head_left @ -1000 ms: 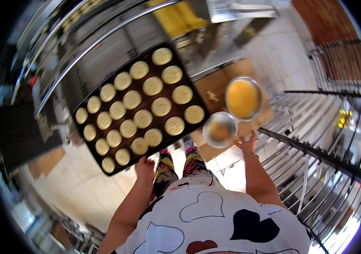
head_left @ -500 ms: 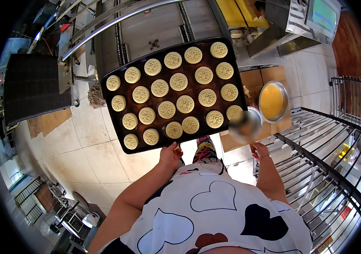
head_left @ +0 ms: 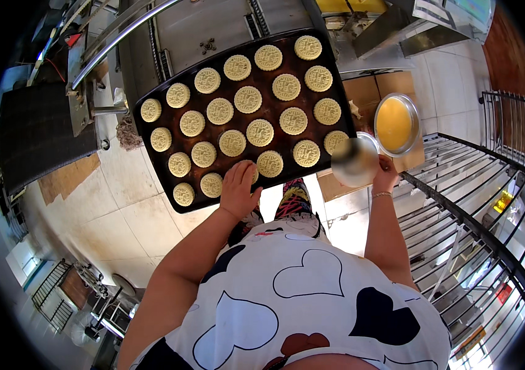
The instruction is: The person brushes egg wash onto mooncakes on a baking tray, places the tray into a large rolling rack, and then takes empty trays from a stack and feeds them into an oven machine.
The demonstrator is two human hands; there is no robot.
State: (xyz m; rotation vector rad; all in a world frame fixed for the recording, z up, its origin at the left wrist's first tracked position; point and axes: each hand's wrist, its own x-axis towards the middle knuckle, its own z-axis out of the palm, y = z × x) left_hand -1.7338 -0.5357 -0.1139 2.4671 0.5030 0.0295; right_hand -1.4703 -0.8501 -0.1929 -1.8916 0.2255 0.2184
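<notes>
A large dark baking tray (head_left: 167, 200) carries rows of round, pale, patterned mooncakes (head_left: 259, 132). My left hand (head_left: 239, 188) reaches over the tray's near edge, fingers stretched out over a mooncake it mostly covers. Beside the tray's near right corner, my right hand (head_left: 386, 174) is at the side of a round, bowl-like thing (head_left: 354, 163), whose middle is blurred. How its fingers close there is hidden. A metal bowl of orange-yellow liquid (head_left: 393, 125) stands just beyond that hand.
Cardboard (head_left: 398, 85) lies under the bowls. A conveyor machine (head_left: 207, 21) stands beyond the tray. Black metal racks (head_left: 478, 209) fill the right side, and a dark belt (head_left: 47, 132) is at the far left. Tiled floor (head_left: 121, 216) shows below.
My left hand has moved from the tray's near edge onto a mooncake. My right hand has moved up to the side of the blurred round thing. The tray and bowls appear higher in the view.
</notes>
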